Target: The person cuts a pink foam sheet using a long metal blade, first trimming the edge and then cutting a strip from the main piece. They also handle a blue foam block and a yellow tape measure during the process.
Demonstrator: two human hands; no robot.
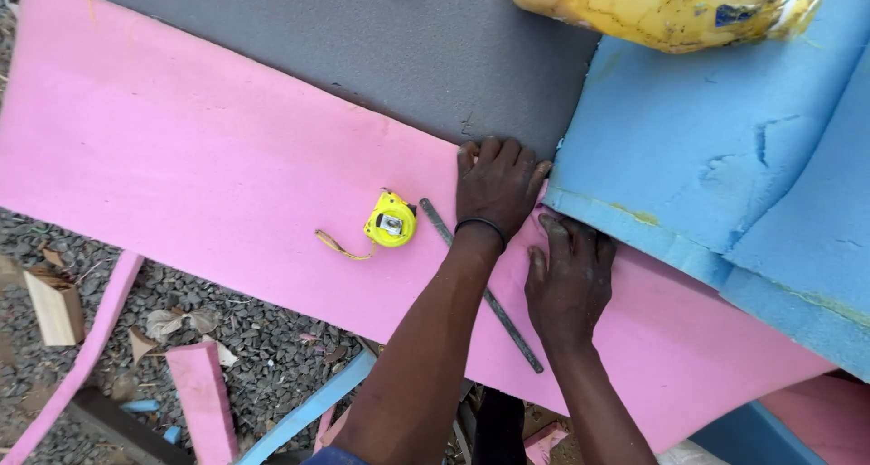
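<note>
Two hands press flat on the pink foam sheet point(227, 184), right where it meets the blue foam slab point(716, 157). Left hand point(497, 188) lies palm down, fingers spread, gripping nothing, fingertips at the pink sheet's far edge beside the grey foam sheet point(381, 48). Right hand point(569, 279) also flat and open, fingers tucked against the blue slab's lower edge, holding nothing.

Risks, as I judge them: the pink sheet hangs past its support toward the person, so leaning on it could sag or tip it. The dark metal strip point(489, 293) runs diagonally under the left forearm, between the two hands; an arm shift could knock it off line or off the foam. The yellow tape measure point(391, 223) sits loose just left of the strip, with its strap trailing; a nudge of the sheet could slide it toward the ground. The blue slab overlaps the pink sheet, so pushing it could drag or crease the pink foam, and fingers could get pinched at the seam.

Around: a yellow stained container point(662, 7) lies on its side on the blue slab at the top, well apart from the hands. Gravel ground point(263, 338) below left carries pink foam offcuts point(204, 397), a wooden block point(54, 306), dry leaves and a blue strip point(308, 406). Blocking the way: mostly the blue slab's edge and the strip under the arm.
</note>
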